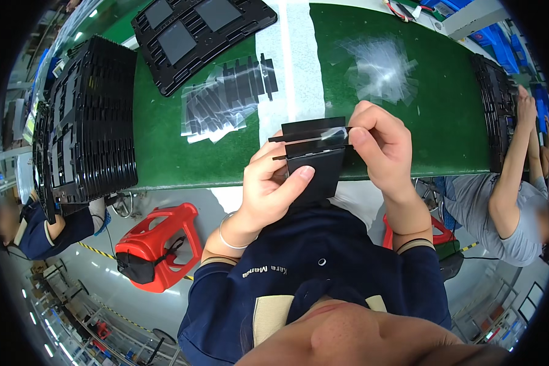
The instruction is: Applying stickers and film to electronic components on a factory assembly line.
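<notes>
My left hand (267,188) grips a flat black rectangular panel (317,177), thumb on its face and fingers behind it. The panel is held upright at the near edge of the bench. Across its upper part lies a narrow dark strip with glossy clear film (323,135). My right hand (381,146) pinches the right end of this strip between thumb and forefinger. Whether the strip is stuck to the panel I cannot tell. Beyond my hands, several similar black strips in clear film (226,97) lie fanned out on the bench.
Clear film pieces (384,70) lie piled at the far right of the green bench (439,134). A black tray (201,36) holding dark panels sits far left. Stacked black trays (94,116) stand at the left edge. A red stool (158,244) is below. Co-workers sit on both sides.
</notes>
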The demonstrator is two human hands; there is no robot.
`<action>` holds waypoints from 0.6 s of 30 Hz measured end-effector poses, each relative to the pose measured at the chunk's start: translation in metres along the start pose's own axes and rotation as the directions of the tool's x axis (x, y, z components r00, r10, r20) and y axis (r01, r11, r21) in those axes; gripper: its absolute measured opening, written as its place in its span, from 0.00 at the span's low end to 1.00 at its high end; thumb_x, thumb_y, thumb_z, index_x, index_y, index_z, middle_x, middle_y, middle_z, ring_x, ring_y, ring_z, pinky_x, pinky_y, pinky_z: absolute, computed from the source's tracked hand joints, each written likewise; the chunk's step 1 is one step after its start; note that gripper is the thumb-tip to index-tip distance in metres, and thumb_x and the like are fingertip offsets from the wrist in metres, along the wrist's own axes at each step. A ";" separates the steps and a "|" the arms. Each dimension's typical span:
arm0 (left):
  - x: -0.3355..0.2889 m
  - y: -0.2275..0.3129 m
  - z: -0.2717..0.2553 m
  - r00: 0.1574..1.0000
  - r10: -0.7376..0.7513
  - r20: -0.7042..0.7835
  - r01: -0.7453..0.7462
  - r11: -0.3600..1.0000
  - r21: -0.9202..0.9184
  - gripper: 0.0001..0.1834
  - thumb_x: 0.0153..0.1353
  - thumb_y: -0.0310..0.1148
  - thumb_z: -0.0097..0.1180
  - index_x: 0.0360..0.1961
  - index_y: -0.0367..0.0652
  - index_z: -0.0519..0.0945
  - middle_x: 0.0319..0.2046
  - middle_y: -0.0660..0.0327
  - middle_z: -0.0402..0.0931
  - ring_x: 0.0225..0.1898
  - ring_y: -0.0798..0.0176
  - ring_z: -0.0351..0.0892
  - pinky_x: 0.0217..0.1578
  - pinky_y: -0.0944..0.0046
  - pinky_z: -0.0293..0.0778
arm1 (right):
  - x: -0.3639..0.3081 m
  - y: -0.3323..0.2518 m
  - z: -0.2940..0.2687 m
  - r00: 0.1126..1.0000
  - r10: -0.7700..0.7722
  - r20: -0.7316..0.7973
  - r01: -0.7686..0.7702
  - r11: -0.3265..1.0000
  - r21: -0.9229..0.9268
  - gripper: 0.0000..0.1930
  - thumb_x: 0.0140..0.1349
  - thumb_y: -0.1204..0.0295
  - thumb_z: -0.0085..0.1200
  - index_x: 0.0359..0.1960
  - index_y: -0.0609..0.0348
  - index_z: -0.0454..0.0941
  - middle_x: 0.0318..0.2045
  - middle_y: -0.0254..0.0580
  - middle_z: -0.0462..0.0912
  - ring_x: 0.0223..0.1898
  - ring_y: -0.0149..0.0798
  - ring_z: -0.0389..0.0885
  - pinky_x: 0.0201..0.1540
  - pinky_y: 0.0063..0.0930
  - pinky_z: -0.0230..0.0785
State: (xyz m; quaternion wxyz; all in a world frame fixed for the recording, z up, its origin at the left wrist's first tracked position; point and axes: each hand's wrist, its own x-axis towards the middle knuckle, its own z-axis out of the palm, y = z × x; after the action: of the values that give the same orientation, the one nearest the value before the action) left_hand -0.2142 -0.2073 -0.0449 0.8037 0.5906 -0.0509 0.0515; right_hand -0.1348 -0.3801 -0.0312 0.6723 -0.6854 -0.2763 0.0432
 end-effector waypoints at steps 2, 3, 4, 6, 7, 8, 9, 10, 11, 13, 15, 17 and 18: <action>0.000 0.001 0.001 1.000 0.010 -0.002 -0.010 0.999 0.033 0.14 0.52 0.18 0.54 0.41 0.27 0.76 0.41 0.55 0.71 0.41 0.66 0.71 0.41 0.71 0.67 | 0.002 -0.007 0.001 0.999 0.051 0.012 -0.052 0.997 0.056 0.08 0.58 0.76 0.51 0.21 0.62 0.70 0.20 0.29 0.69 0.21 0.21 0.60 0.24 0.16 0.51; 0.000 -0.001 -0.001 0.997 0.074 0.027 -0.076 0.991 0.109 0.13 0.52 0.18 0.54 0.41 0.27 0.76 0.40 0.55 0.71 0.41 0.65 0.71 0.41 0.71 0.67 | 0.002 -0.008 0.000 0.995 0.091 0.036 -0.095 0.987 0.131 0.08 0.58 0.76 0.51 0.21 0.62 0.70 0.20 0.29 0.68 0.21 0.21 0.60 0.24 0.16 0.51; 0.002 -0.004 -0.004 0.989 0.136 0.062 -0.145 0.973 0.180 0.13 0.52 0.19 0.54 0.41 0.27 0.76 0.40 0.55 0.71 0.41 0.65 0.71 0.41 0.70 0.67 | 0.002 -0.010 -0.001 0.990 0.127 0.063 -0.137 0.970 0.201 0.08 0.58 0.76 0.51 0.22 0.62 0.70 0.20 0.29 0.68 0.21 0.21 0.60 0.24 0.16 0.51; 0.003 -0.006 -0.007 0.984 0.151 0.099 -0.168 0.964 0.206 0.13 0.52 0.19 0.54 0.41 0.27 0.76 0.39 0.54 0.71 0.40 0.65 0.72 0.41 0.70 0.68 | 0.004 -0.010 -0.002 0.972 0.230 0.048 -0.230 0.885 0.405 0.08 0.58 0.75 0.51 0.22 0.62 0.70 0.20 0.28 0.68 0.21 0.21 0.61 0.24 0.16 0.52; 0.002 -0.005 -0.007 0.990 0.107 0.096 -0.122 0.978 0.168 0.13 0.53 0.20 0.54 0.41 0.27 0.76 0.38 0.54 0.72 0.39 0.65 0.72 0.41 0.70 0.68 | 0.006 -0.009 -0.004 0.959 0.279 0.052 -0.267 0.823 0.501 0.08 0.58 0.75 0.51 0.22 0.62 0.70 0.20 0.28 0.68 0.21 0.20 0.61 0.24 0.16 0.52; 0.002 -0.005 -0.007 0.993 0.063 0.096 -0.075 0.989 0.129 0.13 0.53 0.20 0.54 0.40 0.27 0.76 0.38 0.54 0.72 0.39 0.65 0.72 0.40 0.70 0.69 | 0.006 -0.004 -0.007 0.950 0.311 -0.018 -0.280 0.878 0.387 0.08 0.58 0.75 0.52 0.22 0.62 0.70 0.20 0.29 0.69 0.22 0.20 0.63 0.24 0.16 0.53; 0.002 -0.004 -0.008 0.996 0.037 0.077 -0.044 0.994 0.099 0.11 0.53 0.20 0.53 0.39 0.26 0.76 0.38 0.54 0.71 0.39 0.65 0.73 0.41 0.69 0.69 | 0.008 -0.001 -0.013 0.940 0.333 -0.071 -0.330 0.943 0.050 0.07 0.57 0.76 0.53 0.22 0.62 0.71 0.20 0.30 0.70 0.22 0.22 0.65 0.24 0.17 0.55; 0.002 -0.003 -0.007 0.997 0.042 0.059 -0.046 0.997 0.067 0.11 0.53 0.20 0.53 0.39 0.26 0.76 0.39 0.54 0.71 0.39 0.65 0.72 0.41 0.69 0.69 | 0.011 0.001 -0.017 0.934 0.335 -0.129 -0.358 0.887 -0.292 0.07 0.55 0.77 0.54 0.22 0.62 0.71 0.20 0.31 0.71 0.22 0.23 0.66 0.24 0.19 0.56; 0.001 -0.002 -0.006 0.998 0.047 0.041 -0.048 0.998 0.034 0.11 0.53 0.20 0.53 0.38 0.25 0.76 0.39 0.53 0.71 0.39 0.65 0.72 0.41 0.69 0.69 | 0.009 0.003 -0.017 0.962 0.209 -0.178 -0.270 0.834 -0.481 0.06 0.54 0.77 0.55 0.22 0.63 0.71 0.20 0.32 0.72 0.22 0.25 0.67 0.25 0.20 0.57; 0.000 -0.001 -0.005 0.998 0.059 0.012 -0.059 0.998 -0.004 0.10 0.54 0.19 0.53 0.37 0.25 0.76 0.39 0.53 0.71 0.39 0.65 0.72 0.41 0.69 0.69 | 0.004 0.012 -0.016 0.980 -0.063 -0.186 -0.114 0.590 -0.799 0.06 0.51 0.79 0.56 0.21 0.64 0.72 0.20 0.34 0.74 0.22 0.28 0.69 0.26 0.22 0.60; 0.003 -0.003 -0.004 0.996 0.089 0.025 -0.089 0.996 0.004 0.10 0.54 0.19 0.53 0.37 0.25 0.76 0.39 0.53 0.70 0.39 0.65 0.72 0.41 0.69 0.69 | -0.008 0.010 -0.015 0.991 -0.009 -0.131 -0.047 0.905 -0.423 0.06 0.49 0.78 0.58 0.22 0.65 0.73 0.22 0.36 0.75 0.24 0.30 0.71 0.27 0.23 0.61; 0.005 -0.006 -0.002 0.994 0.098 0.047 -0.099 0.995 0.014 0.10 0.54 0.19 0.53 0.38 0.25 0.76 0.39 0.53 0.70 0.39 0.65 0.72 0.41 0.69 0.69 | -0.017 0.005 -0.006 0.999 0.044 -0.004 -0.044 0.998 0.040 0.08 0.47 0.76 0.62 0.25 0.65 0.76 0.23 0.37 0.75 0.25 0.31 0.72 0.28 0.22 0.63; 0.007 -0.007 0.000 0.993 0.099 0.062 -0.100 0.995 0.022 0.10 0.54 0.19 0.53 0.38 0.25 0.76 0.39 0.53 0.70 0.39 0.65 0.72 0.41 0.69 0.70 | -0.019 0.007 0.001 0.998 -0.034 0.046 0.026 0.986 0.163 0.09 0.46 0.75 0.63 0.28 0.66 0.77 0.22 0.37 0.74 0.24 0.30 0.70 0.28 0.21 0.62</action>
State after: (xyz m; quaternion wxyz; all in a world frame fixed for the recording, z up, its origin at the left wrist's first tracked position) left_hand -0.2062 -0.2089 -0.0508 0.7909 0.5984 -0.1041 0.0743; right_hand -0.1486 -0.3869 -0.0438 0.7194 -0.6232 -0.2982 0.0720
